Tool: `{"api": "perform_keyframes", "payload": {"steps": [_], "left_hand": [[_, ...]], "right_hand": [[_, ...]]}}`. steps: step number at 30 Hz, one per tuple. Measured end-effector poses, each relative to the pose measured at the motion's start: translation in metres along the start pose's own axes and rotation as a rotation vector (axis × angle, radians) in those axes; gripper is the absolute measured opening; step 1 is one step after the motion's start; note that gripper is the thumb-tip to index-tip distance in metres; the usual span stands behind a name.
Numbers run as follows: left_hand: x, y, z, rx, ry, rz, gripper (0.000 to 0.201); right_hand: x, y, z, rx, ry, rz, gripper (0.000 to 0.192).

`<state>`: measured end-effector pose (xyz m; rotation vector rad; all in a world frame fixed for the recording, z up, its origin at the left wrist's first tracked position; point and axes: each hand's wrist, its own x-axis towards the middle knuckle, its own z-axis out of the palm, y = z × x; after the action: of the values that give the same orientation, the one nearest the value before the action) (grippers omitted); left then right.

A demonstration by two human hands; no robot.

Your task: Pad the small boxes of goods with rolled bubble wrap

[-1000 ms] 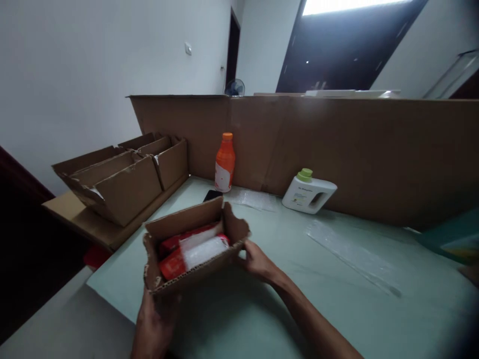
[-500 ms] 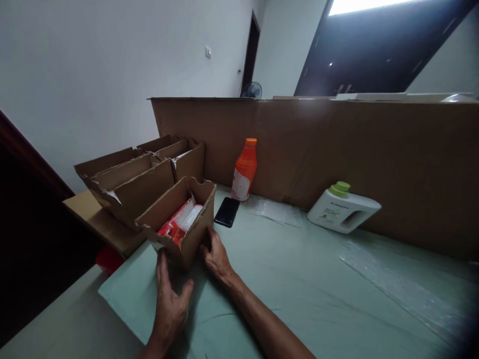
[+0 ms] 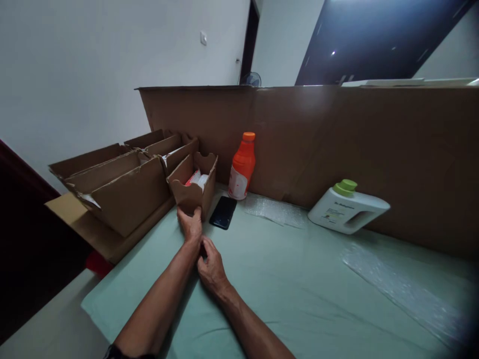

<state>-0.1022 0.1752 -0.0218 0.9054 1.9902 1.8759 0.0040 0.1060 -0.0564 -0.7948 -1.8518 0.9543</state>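
Note:
A small open cardboard box [image 3: 190,197] stands on the pale green tabletop, beside the larger boxes. Red-and-white packets [image 3: 198,178] show inside it. My left hand [image 3: 190,227] is at the near lower end of this box, thumb and fingers spread against the cardboard; some fingertips are hidden. Just behind it, by the left wrist, is my right hand [image 3: 213,269]. Its fingers are loosely bent, thumb apart, with nothing seen in them. A black phone [image 3: 223,213] lies to the right of the box, and an orange bottle [image 3: 242,167] stands behind the phone.
Several larger cardboard bins [image 3: 123,194] stand at the left on a cardboard flap. A tall cardboard panel [image 3: 299,134] runs along the back. Before it are a white jug with a green cap [image 3: 346,207] and bubble wrap sheets [image 3: 275,210]. A red object [image 3: 99,263] sits below the table's left edge.
The small box has moved away from me, toward the back beside the bins. My left hand has followed it forward. My right hand has come off the box's side.

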Motion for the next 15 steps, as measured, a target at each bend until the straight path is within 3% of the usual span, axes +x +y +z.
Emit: {"api": "perform_keyframes", "payload": {"steps": [7,9,13,15], "left_hand": [[0.014,-0.003,0.019,0.086,0.081,-0.030,0.099],[0.024,-0.002,0.020,0.106,0.096,-0.021,0.088],[0.046,0.003,0.018,0.133,0.116,0.006,0.045],[0.054,0.004,0.017,0.138,0.122,0.007,0.040]], "right_hand": [[0.000,-0.003,-0.001,0.006,0.007,0.035,0.036],[-0.001,-0.004,-0.001,0.018,-0.001,0.035,0.036],[-0.002,-0.004,-0.002,0.035,0.003,0.041,0.041],[-0.002,-0.004,-0.002,0.046,0.005,0.041,0.042]]}}
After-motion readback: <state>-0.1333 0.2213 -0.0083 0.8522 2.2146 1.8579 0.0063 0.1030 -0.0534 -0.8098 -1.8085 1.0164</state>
